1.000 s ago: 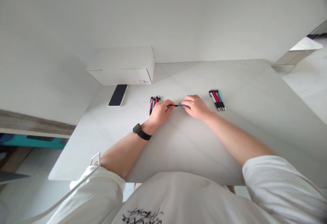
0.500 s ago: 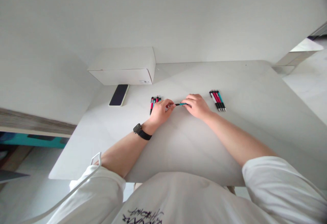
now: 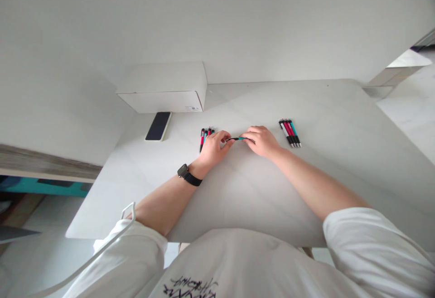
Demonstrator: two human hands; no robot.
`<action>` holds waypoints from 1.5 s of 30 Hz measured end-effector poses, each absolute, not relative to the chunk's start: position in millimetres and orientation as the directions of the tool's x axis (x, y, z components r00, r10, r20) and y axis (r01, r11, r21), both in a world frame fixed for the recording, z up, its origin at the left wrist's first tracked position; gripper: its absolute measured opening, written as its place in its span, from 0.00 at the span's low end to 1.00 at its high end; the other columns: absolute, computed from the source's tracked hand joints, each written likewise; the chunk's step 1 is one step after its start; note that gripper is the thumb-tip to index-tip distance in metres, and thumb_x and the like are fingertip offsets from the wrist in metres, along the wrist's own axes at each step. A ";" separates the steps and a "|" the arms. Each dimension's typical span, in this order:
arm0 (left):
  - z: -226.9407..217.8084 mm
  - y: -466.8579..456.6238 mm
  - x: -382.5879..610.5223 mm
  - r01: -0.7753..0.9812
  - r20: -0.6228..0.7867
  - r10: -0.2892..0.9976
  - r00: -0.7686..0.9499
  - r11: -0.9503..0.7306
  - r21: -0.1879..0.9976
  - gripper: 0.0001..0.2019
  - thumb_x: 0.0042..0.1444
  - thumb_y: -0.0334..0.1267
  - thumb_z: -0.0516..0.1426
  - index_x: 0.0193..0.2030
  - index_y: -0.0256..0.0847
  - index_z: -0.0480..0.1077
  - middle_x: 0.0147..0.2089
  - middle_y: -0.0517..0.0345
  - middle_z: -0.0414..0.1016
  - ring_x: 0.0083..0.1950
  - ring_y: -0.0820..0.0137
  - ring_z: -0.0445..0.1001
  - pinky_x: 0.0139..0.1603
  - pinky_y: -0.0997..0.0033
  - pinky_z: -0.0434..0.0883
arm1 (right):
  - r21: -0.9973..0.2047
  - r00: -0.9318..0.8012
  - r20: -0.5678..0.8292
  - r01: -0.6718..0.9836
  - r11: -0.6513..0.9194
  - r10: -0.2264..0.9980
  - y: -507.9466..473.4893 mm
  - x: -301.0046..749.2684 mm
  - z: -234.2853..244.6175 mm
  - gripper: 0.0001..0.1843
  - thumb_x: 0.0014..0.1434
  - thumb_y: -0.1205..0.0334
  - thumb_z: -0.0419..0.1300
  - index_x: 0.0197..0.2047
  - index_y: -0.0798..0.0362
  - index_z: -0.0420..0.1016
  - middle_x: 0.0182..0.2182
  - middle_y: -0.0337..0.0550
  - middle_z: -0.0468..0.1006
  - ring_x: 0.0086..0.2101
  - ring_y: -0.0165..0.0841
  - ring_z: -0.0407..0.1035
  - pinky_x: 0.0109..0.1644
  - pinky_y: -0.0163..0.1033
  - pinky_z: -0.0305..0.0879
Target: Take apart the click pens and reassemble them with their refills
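Note:
My left hand [image 3: 215,147] and my right hand [image 3: 261,140] meet over the middle of the white table [image 3: 319,108]. Between them they pinch a teal pen [image 3: 236,139] that lies crosswise, the left fingers on its dark tip end, the right fingers on its teal barrel. A small bunch of red, black and teal pens [image 3: 205,135] lies just beyond my left hand. Another row of several pens [image 3: 290,132] lies to the right of my right hand. A black watch sits on my left wrist.
A white cardboard box [image 3: 165,87] stands at the back left against the wall. A dark phone [image 3: 158,126] lies in front of it. The table's left edge drops to a lower shelf and floor.
Both hands stay almost in place on the teal pen. The visible stretch of pen between them has become slightly shorter as the fingers closed in.

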State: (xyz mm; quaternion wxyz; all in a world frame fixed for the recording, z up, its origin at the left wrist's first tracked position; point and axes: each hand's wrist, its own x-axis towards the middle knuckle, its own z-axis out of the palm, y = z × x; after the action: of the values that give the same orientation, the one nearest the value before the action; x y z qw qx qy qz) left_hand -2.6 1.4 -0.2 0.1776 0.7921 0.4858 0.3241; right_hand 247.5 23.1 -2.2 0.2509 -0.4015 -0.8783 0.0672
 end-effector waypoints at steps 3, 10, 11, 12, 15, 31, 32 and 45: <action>-1.5 0.8 -2.6 0.666 0.328 0.887 0.324 -0.460 0.587 0.10 0.71 0.45 0.55 0.43 0.44 0.74 0.39 0.56 0.80 0.42 0.64 0.77 0.47 0.63 0.71 | -0.332 -0.540 0.398 0.669 0.665 0.742 23.0 247.7 -1.9 0.12 0.70 0.60 0.61 0.51 0.46 0.85 0.42 0.46 0.82 0.44 0.41 0.73 0.52 0.46 0.63; -7.8 4.5 -3.8 0.666 0.325 0.876 0.356 -0.481 0.570 0.04 0.66 0.41 0.61 0.43 0.45 0.75 0.40 0.56 0.82 0.44 0.61 0.78 0.48 0.61 0.72 | -0.374 -0.529 0.389 0.657 0.654 0.754 22.6 247.9 -2.8 0.12 0.69 0.61 0.62 0.51 0.43 0.85 0.43 0.46 0.81 0.44 0.40 0.73 0.51 0.45 0.66; -7.7 4.5 -3.7 0.666 0.326 0.877 0.353 -0.480 0.571 0.04 0.65 0.40 0.61 0.43 0.45 0.75 0.41 0.55 0.82 0.44 0.61 0.79 0.49 0.60 0.72 | -0.379 -0.529 0.387 0.655 0.654 0.755 22.5 247.9 -3.1 0.13 0.69 0.61 0.61 0.52 0.43 0.85 0.43 0.46 0.81 0.45 0.40 0.73 0.51 0.44 0.67; -7.4 4.4 -3.6 0.668 0.326 0.878 0.350 -0.478 0.570 0.04 0.65 0.40 0.62 0.43 0.44 0.75 0.41 0.55 0.82 0.44 0.61 0.79 0.50 0.60 0.72 | -0.382 -0.530 0.386 0.654 0.653 0.755 22.4 247.9 -3.3 0.13 0.69 0.61 0.61 0.53 0.43 0.85 0.43 0.46 0.81 0.45 0.40 0.73 0.51 0.44 0.67; -6.1 3.6 -3.1 0.667 0.328 0.877 0.351 -0.481 0.570 0.04 0.64 0.40 0.62 0.43 0.45 0.75 0.40 0.56 0.81 0.44 0.61 0.79 0.50 0.59 0.72 | -0.386 -0.534 0.377 0.652 0.653 0.756 22.3 247.8 -4.4 0.14 0.70 0.61 0.60 0.54 0.43 0.84 0.43 0.46 0.81 0.45 0.41 0.73 0.51 0.44 0.68; -3.8 1.7 -2.7 0.645 0.331 0.871 0.363 -0.492 0.585 0.04 0.64 0.40 0.62 0.42 0.44 0.75 0.39 0.57 0.82 0.42 0.63 0.78 0.48 0.61 0.72 | -0.392 -0.559 0.399 0.613 0.686 0.727 23.2 244.7 -4.9 0.14 0.72 0.65 0.56 0.50 0.49 0.84 0.43 0.49 0.80 0.46 0.43 0.72 0.54 0.47 0.68; -4.0 1.5 -2.6 0.642 0.333 0.870 0.363 -0.493 0.587 0.04 0.64 0.40 0.62 0.42 0.44 0.75 0.39 0.57 0.82 0.43 0.63 0.78 0.48 0.61 0.72 | -0.386 -0.556 0.402 0.618 0.685 0.728 23.3 244.9 -4.9 0.14 0.72 0.64 0.57 0.50 0.49 0.84 0.43 0.49 0.81 0.46 0.43 0.72 0.54 0.47 0.67; -4.9 4.1 -3.8 0.625 0.343 0.871 0.351 -0.491 0.606 0.04 0.64 0.38 0.61 0.44 0.44 0.74 0.41 0.58 0.80 0.44 0.65 0.78 0.49 0.64 0.72 | -0.350 -0.587 0.344 0.644 0.680 0.733 25.4 244.2 -6.8 0.11 0.71 0.64 0.58 0.49 0.50 0.83 0.38 0.46 0.83 0.42 0.41 0.74 0.54 0.46 0.63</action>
State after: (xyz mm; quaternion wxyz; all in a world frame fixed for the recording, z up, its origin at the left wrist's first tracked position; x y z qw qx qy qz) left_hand -3.8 4.1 -4.9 0.1889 0.7998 0.4678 0.3252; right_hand 244.2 25.4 -6.8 0.2358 -0.3885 -0.8858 0.0943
